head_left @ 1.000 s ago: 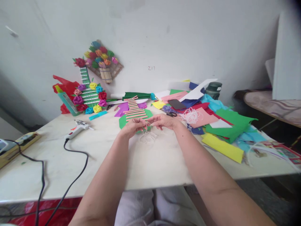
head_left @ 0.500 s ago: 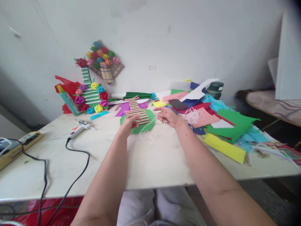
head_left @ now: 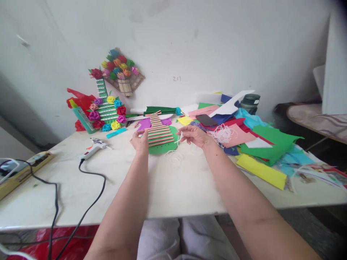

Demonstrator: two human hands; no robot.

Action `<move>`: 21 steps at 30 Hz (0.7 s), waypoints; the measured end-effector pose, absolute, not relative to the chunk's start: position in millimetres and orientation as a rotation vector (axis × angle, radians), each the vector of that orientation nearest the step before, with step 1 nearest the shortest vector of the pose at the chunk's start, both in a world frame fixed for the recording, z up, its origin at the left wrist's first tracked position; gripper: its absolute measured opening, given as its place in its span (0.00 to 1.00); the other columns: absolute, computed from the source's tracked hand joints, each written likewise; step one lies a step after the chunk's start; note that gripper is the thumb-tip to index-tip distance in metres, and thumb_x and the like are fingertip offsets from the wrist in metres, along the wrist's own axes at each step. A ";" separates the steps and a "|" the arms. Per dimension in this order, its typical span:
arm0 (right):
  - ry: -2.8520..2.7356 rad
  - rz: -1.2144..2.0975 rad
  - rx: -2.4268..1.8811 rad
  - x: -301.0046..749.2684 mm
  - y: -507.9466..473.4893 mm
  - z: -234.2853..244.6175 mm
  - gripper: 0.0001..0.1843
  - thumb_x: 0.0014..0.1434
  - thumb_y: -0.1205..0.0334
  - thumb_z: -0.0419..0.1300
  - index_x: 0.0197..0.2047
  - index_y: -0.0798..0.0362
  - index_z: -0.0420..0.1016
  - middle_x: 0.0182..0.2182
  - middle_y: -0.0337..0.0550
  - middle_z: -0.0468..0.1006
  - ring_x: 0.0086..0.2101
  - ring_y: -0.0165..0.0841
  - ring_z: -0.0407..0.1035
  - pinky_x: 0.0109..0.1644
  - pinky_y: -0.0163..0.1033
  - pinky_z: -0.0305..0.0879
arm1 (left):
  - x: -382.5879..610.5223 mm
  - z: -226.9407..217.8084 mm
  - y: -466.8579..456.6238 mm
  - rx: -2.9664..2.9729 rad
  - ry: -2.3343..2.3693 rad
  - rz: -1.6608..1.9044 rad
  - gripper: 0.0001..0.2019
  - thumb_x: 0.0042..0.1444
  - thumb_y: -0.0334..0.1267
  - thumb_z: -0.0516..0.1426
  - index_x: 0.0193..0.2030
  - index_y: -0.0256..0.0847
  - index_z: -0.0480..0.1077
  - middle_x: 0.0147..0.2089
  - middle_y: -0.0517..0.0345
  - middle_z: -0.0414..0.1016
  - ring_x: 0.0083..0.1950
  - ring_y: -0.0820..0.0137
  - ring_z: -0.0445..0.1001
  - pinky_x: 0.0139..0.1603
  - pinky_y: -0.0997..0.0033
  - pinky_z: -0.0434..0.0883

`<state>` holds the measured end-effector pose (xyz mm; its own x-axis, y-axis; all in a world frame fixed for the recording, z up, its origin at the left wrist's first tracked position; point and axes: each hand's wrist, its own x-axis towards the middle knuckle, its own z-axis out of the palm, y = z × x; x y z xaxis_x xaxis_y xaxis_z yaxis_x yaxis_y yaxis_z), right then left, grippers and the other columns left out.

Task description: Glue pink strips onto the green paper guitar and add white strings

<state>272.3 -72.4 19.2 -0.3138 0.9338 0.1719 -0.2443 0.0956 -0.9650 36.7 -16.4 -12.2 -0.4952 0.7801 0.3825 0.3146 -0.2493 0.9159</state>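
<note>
In front of me on the table lies a green paper craft piece (head_left: pixel 158 148), crossed by several pink rolled-paper sticks (head_left: pixel 162 136) up a narrow neck. My left hand (head_left: pixel 140 141) grips the craft piece at its left edge, thumb on top and fingertips partly hidden. At the right edge, my right hand (head_left: pixel 193 136) pinches a white string (head_left: pixel 179 137) between thumb and fingers. Loose loops of that string trail onto the table below the green piece.
A glue gun (head_left: pixel 93 148) with a black cord lies at left, near a power strip (head_left: pixel 27 171). A flower-trimmed guitar-shaped craft (head_left: pixel 107 112) leans on the wall. Coloured paper, a phone (head_left: pixel 206 120), a string tangle (head_left: pixel 223 133) and a dark green lidded container (head_left: pixel 249 104) crowd the right.
My left hand has moved left from above the sticks to the craft piece's left edge and taken hold there. My right hand keeps the string, drawn closer to the right edge.
</note>
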 end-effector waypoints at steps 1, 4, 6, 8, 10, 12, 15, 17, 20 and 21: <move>-1.332 1.421 -0.802 271.3 -70.9 18.2 0.13 0.40 0.64 0.65 0.33 0.56 0.72 0.32 0.43 0.78 0.23 0.29 0.72 0.14 0.27 0.54 | 35.7 -13.8 -14.7 1.279 1.682 1.800 0.14 0.43 0.45 0.54 0.33 0.38 0.68 0.28 0.58 0.66 0.37 0.67 0.66 0.40 0.65 0.64; -1.334 1.351 -0.917 271.5 -67.5 15.4 0.12 0.40 0.61 0.65 0.28 0.58 0.71 0.25 0.42 0.76 0.18 0.24 0.67 0.13 0.26 0.48 | 34.4 -17.9 -11.4 1.185 1.712 1.764 0.12 0.42 0.42 0.56 0.34 0.39 0.68 0.29 0.58 0.66 0.39 0.65 0.65 0.43 0.63 0.63; -1.356 1.331 -0.982 273.1 -67.1 14.5 0.12 0.40 0.60 0.65 0.25 0.58 0.69 0.19 0.38 0.72 0.14 0.20 0.60 0.13 0.26 0.43 | 34.3 -19.9 -10.4 1.170 1.706 1.750 0.12 0.41 0.41 0.56 0.34 0.40 0.68 0.29 0.58 0.65 0.39 0.65 0.66 0.44 0.62 0.63; -1.432 1.350 -1.041 274.4 -68.8 14.8 0.12 0.40 0.60 0.65 0.23 0.58 0.67 0.13 0.32 0.65 0.12 0.17 0.51 0.14 0.27 0.38 | 34.7 -21.0 -10.2 1.164 1.697 1.746 0.11 0.41 0.40 0.56 0.34 0.40 0.68 0.28 0.59 0.65 0.38 0.66 0.66 0.44 0.62 0.63; -1.559 1.404 -1.082 274.4 -71.6 15.9 0.12 0.40 0.61 0.65 0.22 0.58 0.67 0.11 0.29 0.59 0.12 0.16 0.47 0.15 0.27 0.36 | 35.8 -20.8 -11.3 1.176 1.688 1.741 0.11 0.41 0.39 0.56 0.34 0.40 0.68 0.28 0.59 0.64 0.38 0.66 0.66 0.43 0.63 0.63; -1.675 1.462 -1.111 273.1 -74.4 17.2 0.11 0.40 0.61 0.65 0.22 0.59 0.68 0.11 0.28 0.58 0.13 0.17 0.46 0.16 0.28 0.36 | 38.0 -18.8 -14.4 1.202 1.696 1.736 0.11 0.41 0.39 0.56 0.34 0.40 0.68 0.28 0.59 0.64 0.38 0.66 0.65 0.43 0.64 0.63; -1.724 1.456 -1.149 270.1 -76.5 18.7 0.10 0.41 0.61 0.64 0.23 0.58 0.69 0.12 0.29 0.59 0.13 0.17 0.47 0.17 0.28 0.38 | 43.2 -12.6 -22.5 1.275 1.708 1.739 0.10 0.41 0.38 0.56 0.33 0.41 0.68 0.28 0.57 0.64 0.39 0.64 0.65 0.42 0.65 0.63; -1.710 1.403 -1.146 268.4 -76.5 19.0 0.09 0.41 0.61 0.63 0.24 0.58 0.70 0.12 0.30 0.61 0.14 0.18 0.49 0.16 0.28 0.41 | 46.5 -8.0 -28.3 1.338 1.684 1.741 0.09 0.41 0.36 0.56 0.32 0.41 0.68 0.28 0.57 0.65 0.39 0.63 0.65 0.41 0.65 0.63; -1.655 1.395 -1.146 266.4 -74.6 17.3 0.08 0.43 0.61 0.62 0.24 0.57 0.68 0.15 0.34 0.67 0.14 0.20 0.55 0.15 0.28 0.44 | 48.6 -4.6 -32.8 1.373 1.672 1.728 0.08 0.40 0.35 0.56 0.31 0.42 0.68 0.28 0.56 0.65 0.40 0.62 0.65 0.40 0.65 0.63; -1.615 1.407 -1.162 265.8 -73.3 15.7 0.08 0.44 0.62 0.62 0.23 0.57 0.68 0.16 0.36 0.69 0.14 0.21 0.56 0.14 0.28 0.45 | 48.3 -4.9 -32.6 1.360 1.680 1.720 0.08 0.40 0.35 0.56 0.31 0.42 0.68 0.28 0.56 0.65 0.39 0.62 0.66 0.40 0.65 0.63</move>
<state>265.8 -73.3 15.7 -0.3609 0.9309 -0.0559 0.1828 0.0119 -0.9831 48.3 -32.6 -4.9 -0.4617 0.8079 0.3662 0.3470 -0.2154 0.9128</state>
